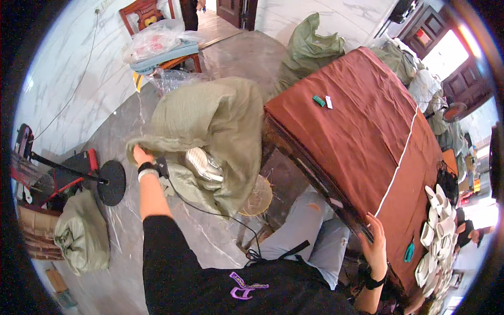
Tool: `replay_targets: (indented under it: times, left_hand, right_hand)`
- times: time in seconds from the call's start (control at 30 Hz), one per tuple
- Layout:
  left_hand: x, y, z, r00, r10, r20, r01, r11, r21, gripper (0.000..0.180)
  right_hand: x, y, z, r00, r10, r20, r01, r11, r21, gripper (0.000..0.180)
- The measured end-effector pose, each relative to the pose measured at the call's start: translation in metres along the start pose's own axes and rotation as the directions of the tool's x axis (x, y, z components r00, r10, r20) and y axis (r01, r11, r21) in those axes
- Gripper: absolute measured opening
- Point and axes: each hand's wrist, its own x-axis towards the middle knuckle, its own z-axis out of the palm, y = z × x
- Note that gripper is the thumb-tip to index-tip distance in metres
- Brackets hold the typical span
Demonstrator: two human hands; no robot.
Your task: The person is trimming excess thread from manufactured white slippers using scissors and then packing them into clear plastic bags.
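My left hand [142,155] is closed on the rim of a large olive-green woven sack [231,113], which stands on the floor to the left of the table. Through its mouth a pale white bundle [203,164] shows, too unclear to name. On the near edge of a table under a reddish-brown cloth [346,126] rests my right hand [375,247], its fingers stretched out and holding nothing I can see. A white cord [397,170] runs across the cloth down to its fingertips. A small teal tool [409,252] lies to the right of that hand.
White shoe-like pieces [438,231] are heaped along the table's right end. Small green [318,100] and white [329,102] items lie on the cloth. Around stand other sacks [84,231], a chair with plastic bags [157,44] and a round black base [112,182]. People are partly visible beyond.
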Motion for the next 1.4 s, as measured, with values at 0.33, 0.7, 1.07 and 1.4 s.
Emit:
replay_targets:
  times: [0.33,0.7,1.07,1.4]
  left_hand:
    - [-0.131,0.091,0.198,0.907,-0.421,0.018,0.395,0.864,0.313,0.081]
    - [-0.220,0.068,0.113,0.815,-0.561,-0.146,0.427,0.752,-0.503,0.028]
    - [-0.268,0.255,-0.044,0.872,-0.489,0.002,0.245,0.434,-0.867,0.044]
    - [-0.278,0.479,0.118,0.768,0.084,0.636,0.563,0.385,-0.731,0.051]
  right_hand:
    - [-0.010,-0.003,0.016,0.998,-0.039,0.054,0.038,0.999,0.015,0.051]
    - [-0.043,0.021,0.025,0.999,-0.024,0.022,0.022,0.994,0.103,0.050]
    - [-0.019,0.028,0.023,0.964,-0.261,0.055,0.243,0.943,0.226,0.052]
    - [-0.036,0.074,-0.053,0.875,-0.127,-0.468,0.436,0.629,0.644,0.057]
